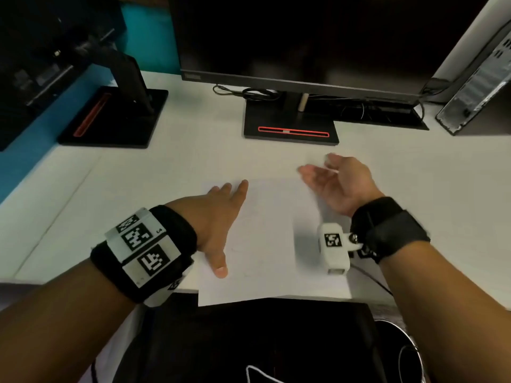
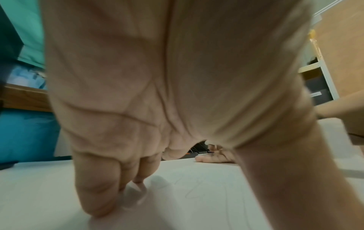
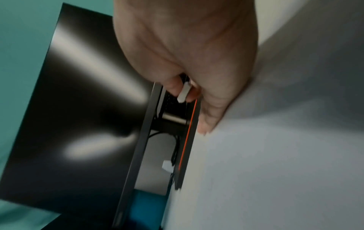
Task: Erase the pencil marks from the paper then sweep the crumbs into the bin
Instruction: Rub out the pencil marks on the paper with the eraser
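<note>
Presently:
- Left hand [image 1: 218, 217]: fingers spread flat, pressing paper [image 1: 271, 244] onto desk [image 1: 193, 161].
- Right hand [image 1: 337, 186]: pinching white eraser [image 3: 183, 91], edge-on by paper's far corner.

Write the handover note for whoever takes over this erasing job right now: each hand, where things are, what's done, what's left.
Left hand: flat, fingers straight, pressing the paper onto the desk.
Right hand: edge-on at the paper's far right corner, pinching a small white eraser.
Done: cannot tell how much is erased.
Left: faint pencil marks remain near the left hand; erase them, then sweep crumbs. No bin is in view.
</note>
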